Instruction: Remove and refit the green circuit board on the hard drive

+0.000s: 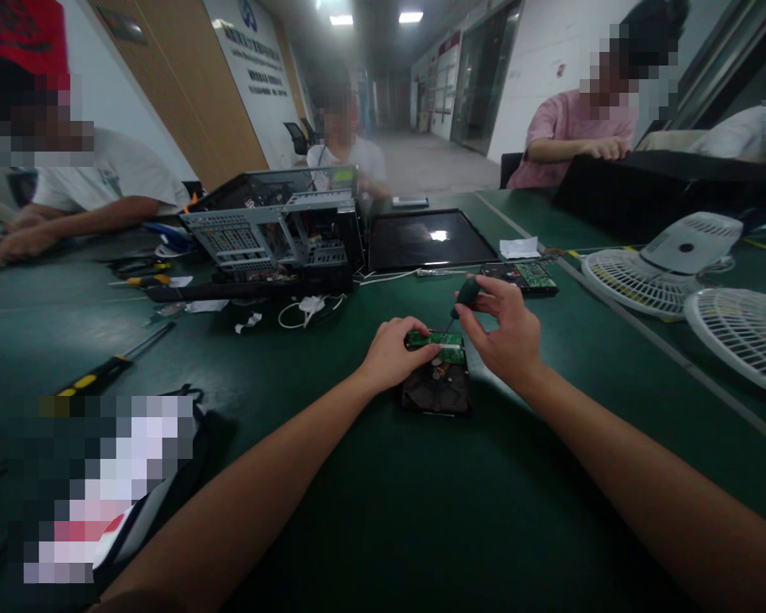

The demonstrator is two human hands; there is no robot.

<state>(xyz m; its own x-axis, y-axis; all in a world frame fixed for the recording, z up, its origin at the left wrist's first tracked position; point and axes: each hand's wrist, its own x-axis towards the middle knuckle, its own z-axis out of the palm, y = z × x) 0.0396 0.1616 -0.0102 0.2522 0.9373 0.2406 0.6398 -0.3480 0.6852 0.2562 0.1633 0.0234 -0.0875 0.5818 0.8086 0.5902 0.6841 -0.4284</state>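
Observation:
A hard drive (435,393) lies on the green table in front of me, with its green circuit board showing at the far end. My left hand (398,351) grips the drive's left side, thumb across the board. In my right hand (505,330) is a small screwdriver (466,294) with a dark green handle, pinched between thumb and fingers. Its thin shaft slants down to the circuit board; whether the tip sits in a screw is too small to tell. A second hard drive (528,277) rests farther back, behind my right hand.
An opened computer case (274,234) and a dark flat panel (429,238) stand at the back. White fan parts (689,247) are at right. A long screwdriver (111,368) and a partly blurred bag (157,519) lie left. Several people sit around the table.

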